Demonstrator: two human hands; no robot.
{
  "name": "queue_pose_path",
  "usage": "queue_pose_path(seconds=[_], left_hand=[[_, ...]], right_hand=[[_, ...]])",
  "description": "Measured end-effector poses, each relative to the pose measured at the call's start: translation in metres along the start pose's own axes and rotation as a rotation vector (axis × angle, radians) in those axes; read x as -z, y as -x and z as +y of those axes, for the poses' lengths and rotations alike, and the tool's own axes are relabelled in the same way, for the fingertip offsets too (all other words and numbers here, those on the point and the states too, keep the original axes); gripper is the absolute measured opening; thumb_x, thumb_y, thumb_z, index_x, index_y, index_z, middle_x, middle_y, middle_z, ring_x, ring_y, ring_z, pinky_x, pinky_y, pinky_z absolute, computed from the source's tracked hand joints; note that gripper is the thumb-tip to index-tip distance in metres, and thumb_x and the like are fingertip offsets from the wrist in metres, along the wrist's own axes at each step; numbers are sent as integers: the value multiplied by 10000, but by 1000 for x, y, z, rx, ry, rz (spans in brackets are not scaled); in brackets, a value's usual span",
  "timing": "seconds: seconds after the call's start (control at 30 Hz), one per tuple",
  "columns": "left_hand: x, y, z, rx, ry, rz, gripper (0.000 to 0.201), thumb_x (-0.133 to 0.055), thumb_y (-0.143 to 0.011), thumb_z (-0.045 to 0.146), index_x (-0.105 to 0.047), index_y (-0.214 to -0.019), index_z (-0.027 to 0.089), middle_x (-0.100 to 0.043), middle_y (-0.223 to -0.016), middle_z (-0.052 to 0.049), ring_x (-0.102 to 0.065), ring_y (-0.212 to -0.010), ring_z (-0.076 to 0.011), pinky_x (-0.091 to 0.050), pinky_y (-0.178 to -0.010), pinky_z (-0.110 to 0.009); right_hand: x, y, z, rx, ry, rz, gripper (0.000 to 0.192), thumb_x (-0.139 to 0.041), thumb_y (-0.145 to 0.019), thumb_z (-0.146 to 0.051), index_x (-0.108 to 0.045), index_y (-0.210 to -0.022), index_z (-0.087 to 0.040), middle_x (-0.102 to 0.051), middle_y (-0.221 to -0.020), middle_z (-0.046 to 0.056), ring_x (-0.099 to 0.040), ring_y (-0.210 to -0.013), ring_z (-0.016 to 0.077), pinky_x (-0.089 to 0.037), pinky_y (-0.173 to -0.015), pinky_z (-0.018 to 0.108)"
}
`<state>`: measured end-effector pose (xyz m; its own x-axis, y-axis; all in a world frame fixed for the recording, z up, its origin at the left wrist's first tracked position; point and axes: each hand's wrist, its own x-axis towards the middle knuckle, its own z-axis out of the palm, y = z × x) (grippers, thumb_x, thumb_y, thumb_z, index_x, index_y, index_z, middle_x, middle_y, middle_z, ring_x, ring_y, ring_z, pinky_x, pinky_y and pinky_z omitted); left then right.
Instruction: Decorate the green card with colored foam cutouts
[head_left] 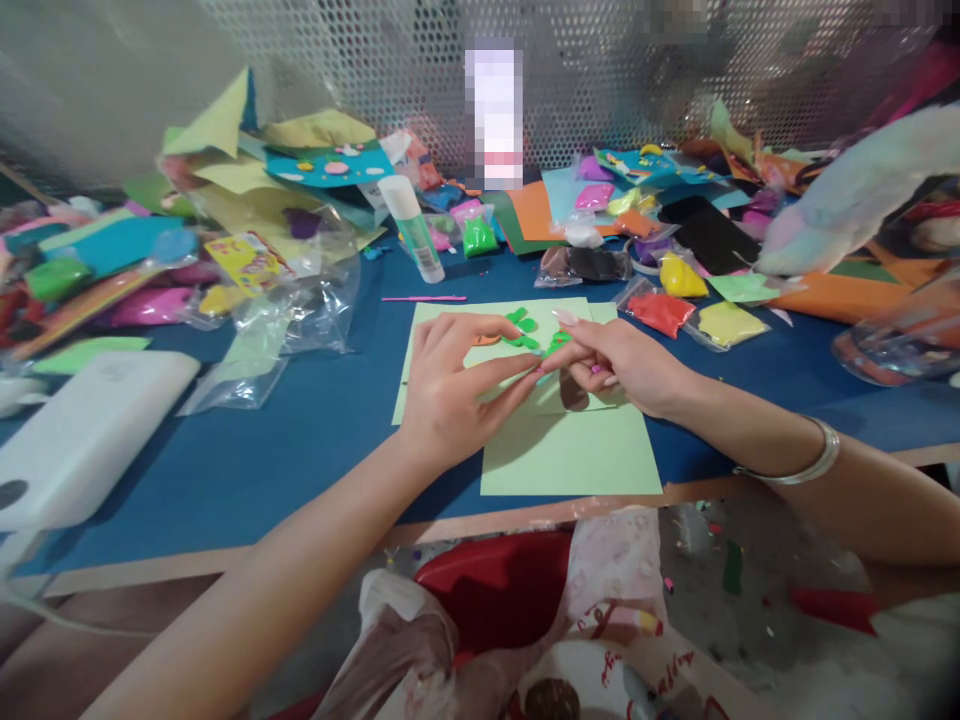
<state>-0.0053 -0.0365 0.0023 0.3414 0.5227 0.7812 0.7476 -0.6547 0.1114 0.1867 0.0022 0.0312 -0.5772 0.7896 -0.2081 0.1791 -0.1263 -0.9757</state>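
Both grips' fingertips hide part of green clay

I see matt pale green paper sheets lying on a matt blue table mat with a bare wooden edge. The small green pieces look like soft clay. A smooth white plastic glue stick, glossy clear plastic bags and a shiny silver metal bangle catch light.

Green clay shapes on pale-green paper
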Motion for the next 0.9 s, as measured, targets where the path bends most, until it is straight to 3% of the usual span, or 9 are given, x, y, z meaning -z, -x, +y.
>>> queue_pose_path(seconds=[0.27,0.53,0.73,0.9], left_hand=[[1,1,-1,-69,-42,105,40,-647,-794,286,-675,-796,258,-654,-913,-20,-582,-855,-165,-390,-774,-348],[-9,7,5,-383,-200,-170,80,-583,-821,199,-606,-744,193,-647,-1008,-19,-566,-975,-186,-406,-865,-382],[-8,7,6,-411,-199,-229,70,-545,-840,189,-614,-829,197,-632,-1024,-25,-559,-984,-187,-417,-868,-388],[-4,7,4,-381,-98,-268,89,-555,-827,214,-616,-767,189,-640,-979,-30,-570,-933,-186,-422,-832,-379]], right_hand=[[8,-3,1,-17,-152,-28,527,-409,-899,-512,-677,-832,-64,-229,-393,-79,-121,-367,53,-91,-374,248],[13,-8,3,61,-150,78,408,-478,-893,-401,-664,-788,-53,-222,-391,-89,-131,-359,42,-96,-374,242],[9,-8,4,50,-140,82,342,-518,-872,-345,-659,-731,-67,-233,-390,-87,-151,-362,39,-113,-385,238],[11,-8,4,82,-111,96,335,-523,-870,-326,-675,-733,-61,-233,-394,-85,-161,-366,39,-120,-389,242]])
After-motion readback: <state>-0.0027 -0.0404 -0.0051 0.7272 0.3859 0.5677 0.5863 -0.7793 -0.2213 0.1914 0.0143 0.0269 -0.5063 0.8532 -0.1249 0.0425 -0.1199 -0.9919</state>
